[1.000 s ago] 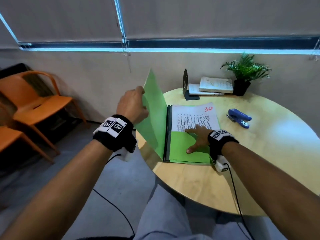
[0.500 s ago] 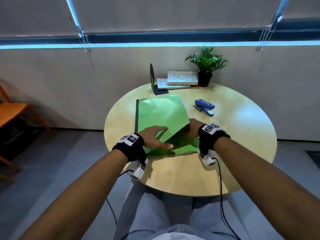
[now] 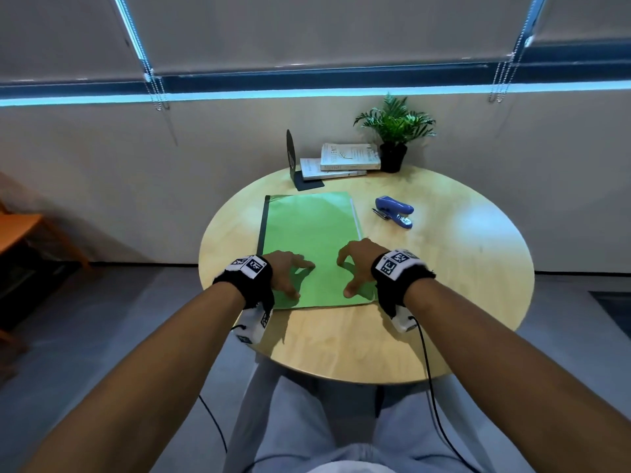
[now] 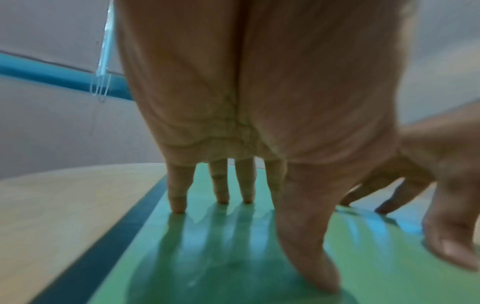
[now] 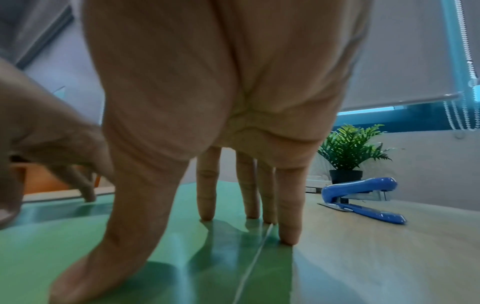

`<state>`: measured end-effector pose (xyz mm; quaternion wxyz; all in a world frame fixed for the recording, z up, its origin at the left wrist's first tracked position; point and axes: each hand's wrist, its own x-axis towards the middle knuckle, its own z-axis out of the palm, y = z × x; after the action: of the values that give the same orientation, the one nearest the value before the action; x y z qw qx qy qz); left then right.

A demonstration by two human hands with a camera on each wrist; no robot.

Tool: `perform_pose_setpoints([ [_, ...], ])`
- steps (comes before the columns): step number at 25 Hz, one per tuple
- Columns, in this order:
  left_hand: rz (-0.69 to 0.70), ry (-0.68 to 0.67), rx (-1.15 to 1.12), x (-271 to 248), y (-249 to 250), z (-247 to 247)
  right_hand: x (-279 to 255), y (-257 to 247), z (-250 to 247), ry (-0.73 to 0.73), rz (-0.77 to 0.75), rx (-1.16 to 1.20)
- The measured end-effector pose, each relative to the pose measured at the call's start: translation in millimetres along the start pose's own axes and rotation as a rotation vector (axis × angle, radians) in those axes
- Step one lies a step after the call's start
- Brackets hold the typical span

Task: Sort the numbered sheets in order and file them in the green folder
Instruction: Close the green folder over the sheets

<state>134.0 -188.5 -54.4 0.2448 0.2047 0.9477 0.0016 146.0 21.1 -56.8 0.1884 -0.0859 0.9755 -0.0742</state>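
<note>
The green folder [image 3: 310, 230] lies closed and flat on the round wooden table [image 3: 461, 268], its dark spine on the left. The numbered sheets are hidden inside; only a thin white paper edge [image 3: 355, 213] shows along its right side. My left hand [image 3: 290, 271] rests on the folder's near left part with spread fingertips [image 4: 178, 205] touching the cover [image 4: 233, 257]. My right hand [image 3: 355, 268] presses the near right part the same way, and its fingertips [image 5: 206, 214] stand on the cover [image 5: 52, 236] by the right edge, the little finger on the table.
A blue stapler [image 3: 396, 211] lies right of the folder, also in the right wrist view as the stapler [image 5: 363, 197]. At the table's back stand a black bookend [image 3: 293, 158], two stacked books [image 3: 341, 160] and a potted plant [image 3: 394, 131]. An orange chair [image 3: 20, 230] is at far left.
The folder's front cover, held upright by my left hand a second ago, has swung down and now lies shut over the sheets. Both hands have come to rest on top of it.
</note>
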Motion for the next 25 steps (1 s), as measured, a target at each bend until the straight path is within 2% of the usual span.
perform_pose_setpoints([
  [2,-0.034,0.028,0.013,4.8,-0.8,1.6,0.2,-3.8,0.6,0.002,-0.012,-0.055],
  [5,-0.085,-0.016,-0.009,9.6,-7.2,-0.2,5.2,-8.5,-7.2,-0.025,-0.034,-0.104],
  [8,-0.063,-0.032,-0.022,17.1,-16.1,-3.9,17.4,2.8,-17.6,0.028,-0.045,-0.086],
  [10,-0.045,0.004,-0.011,27.2,-19.7,-4.4,31.3,13.6,-16.6,0.047,-0.042,-0.064],
  [13,-0.021,0.033,-0.013,45.4,-29.4,-4.7,59.3,24.4,-9.5,-0.056,-0.051,-0.047],
  [15,-0.015,-0.012,0.026,56.1,-32.7,-9.5,76.8,28.5,-11.5,-0.178,-0.059,-0.102],
  [19,-0.043,-0.218,0.07,90.8,-23.8,-24.6,106.3,12.5,-15.7,-0.319,-0.054,-0.181],
  [22,-0.052,-0.25,0.064,98.8,-16.8,-27.5,109.8,3.3,-14.3,-0.358,-0.047,-0.187],
  [25,-0.075,-0.283,-0.047,93.4,-16.1,-30.6,104.3,-0.9,-17.0,-0.298,-0.043,-0.095],
])
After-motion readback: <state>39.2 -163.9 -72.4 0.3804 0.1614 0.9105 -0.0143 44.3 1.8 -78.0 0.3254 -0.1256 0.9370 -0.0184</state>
